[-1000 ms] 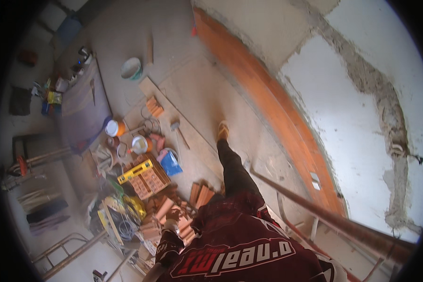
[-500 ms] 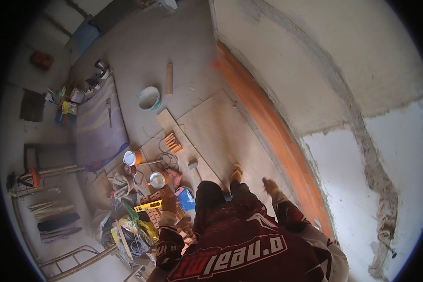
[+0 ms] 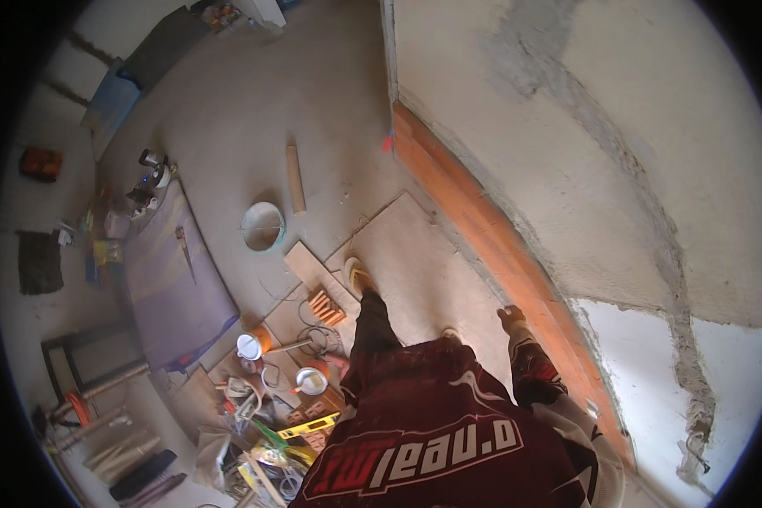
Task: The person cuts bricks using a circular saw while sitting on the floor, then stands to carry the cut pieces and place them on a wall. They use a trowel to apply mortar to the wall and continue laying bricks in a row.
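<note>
My right hand (image 3: 510,318) hangs in front of me beside the orange-brown skirting strip (image 3: 504,245). It holds nothing I can see, and its fingers look loosely apart. My left hand is out of sight, hidden by my dark red shirt (image 3: 432,415). One sandalled foot (image 3: 357,276) is set forward on a board (image 3: 419,233) on the floor; my other foot shows just past the shirt. A yellow spirit level (image 3: 309,426) lies on bricks at my left, close to a white-and-orange bucket (image 3: 312,379).
Ahead stand a round bucket (image 3: 263,227) and a cardboard tube (image 3: 295,179). A stack of thin orange tiles (image 3: 326,307) sits near a narrow plank (image 3: 317,271). A purple sheet (image 3: 178,271) covers something at left. The plastered wall (image 3: 550,169) runs along my right.
I have stepped forward, one foot now ahead on the board. My left hand has gone from view behind my shirt. The bucket, tube and tools have shifted lower in the picture.
</note>
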